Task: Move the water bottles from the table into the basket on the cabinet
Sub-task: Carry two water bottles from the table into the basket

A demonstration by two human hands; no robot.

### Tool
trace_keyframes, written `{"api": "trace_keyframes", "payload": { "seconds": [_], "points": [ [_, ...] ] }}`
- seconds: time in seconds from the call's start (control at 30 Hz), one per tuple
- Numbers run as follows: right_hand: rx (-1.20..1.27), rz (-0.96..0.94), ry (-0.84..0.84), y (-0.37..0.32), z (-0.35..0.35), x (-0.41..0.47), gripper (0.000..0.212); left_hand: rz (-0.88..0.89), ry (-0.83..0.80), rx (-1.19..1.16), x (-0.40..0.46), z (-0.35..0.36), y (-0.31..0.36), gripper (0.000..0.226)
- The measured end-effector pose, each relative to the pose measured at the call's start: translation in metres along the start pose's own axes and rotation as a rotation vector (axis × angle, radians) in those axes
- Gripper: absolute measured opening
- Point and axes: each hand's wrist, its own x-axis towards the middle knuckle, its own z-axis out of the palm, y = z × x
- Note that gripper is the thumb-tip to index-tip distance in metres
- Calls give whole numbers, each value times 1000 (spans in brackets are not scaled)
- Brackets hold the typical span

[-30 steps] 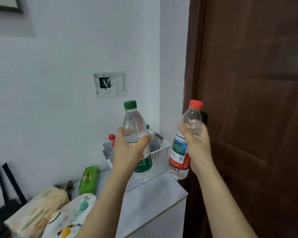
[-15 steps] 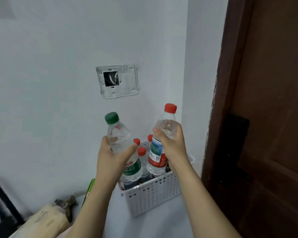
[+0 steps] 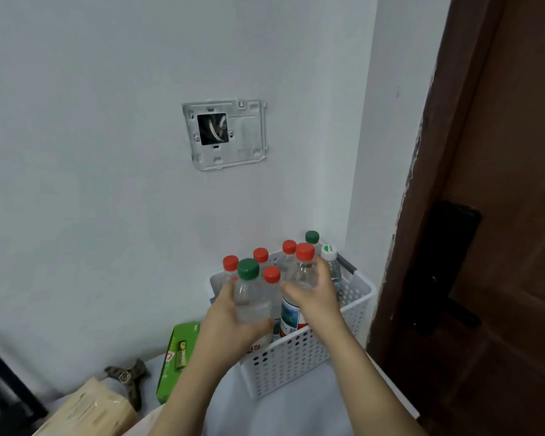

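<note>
Together, two hands lower bottles into a white basket (image 3: 299, 357) on a cabinet (image 3: 296, 413): the left hand (image 3: 230, 322) clasps a green-capped bottle (image 3: 250, 297) at the basket's near-left corner, the right hand (image 3: 315, 297) grips a red-capped bottle (image 3: 302, 269) among the other bottles (image 3: 261, 256) standing inside, while a green pack (image 3: 178, 357) lies just left of the basket and a brown door (image 3: 497, 215) stands at right

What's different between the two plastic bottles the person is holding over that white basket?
The clear plastic bottle in the left hand has a green cap; the one in the right hand has a red cap. The green-capped bottle sits at the basket's near-left corner, the red-capped bottle nearer its middle. Both are upright, capped and partly lowered in.
</note>
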Motion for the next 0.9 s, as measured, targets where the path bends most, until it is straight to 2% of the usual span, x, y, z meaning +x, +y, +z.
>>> {"api": "trace_keyframes", "payload": {
  "seconds": [0.13, 0.17, 0.23, 0.27, 0.37, 0.47, 0.5, 0.6, 0.73, 0.83, 0.9],
  "points": [
    [-112, -40, -60, 6, -1, 0, 65, 18, 29, 211, -1, 3, -7, 72],
    [-147, -41, -70, 7, -1, 0, 57, 9, 35, 274, -1, 3, -10, 72],
    [-262, -49, -79, 7, 0, -4, 27, -18, 17, 386, -1, 2, -16, 71],
    [-345, -63, -85, 8, 1, -5, 24, -30, -4, 420, -2, 2, -19, 69],
    [-571, -100, -122, 8, 4, -13, 46, -15, -25, 439, -5, 2, -26, 62],
    [-624, -103, -85, 3, 5, -15, 53, 30, 19, 450, -7, 4, -26, 53],
    [-634, -101, -69, 1, 4, -14, 54, 37, 15, 472, -8, 4, -27, 55],
    [-695, -113, -56, 1, 6, -14, 36, 26, -66, 592, -7, 7, -32, 65],
    [-957, -134, -47, 10, 8, -13, 30, 31, -120, 762, -6, 13, -32, 76],
    [-999, -133, -26, 11, 3, -11, 31, 9, -136, 821, -5, 15, -30, 83],
    [-943, -99, -23, 10, 0, -11, 42, -19, -163, 835, -4, 15, -28, 84]
  ]
}}
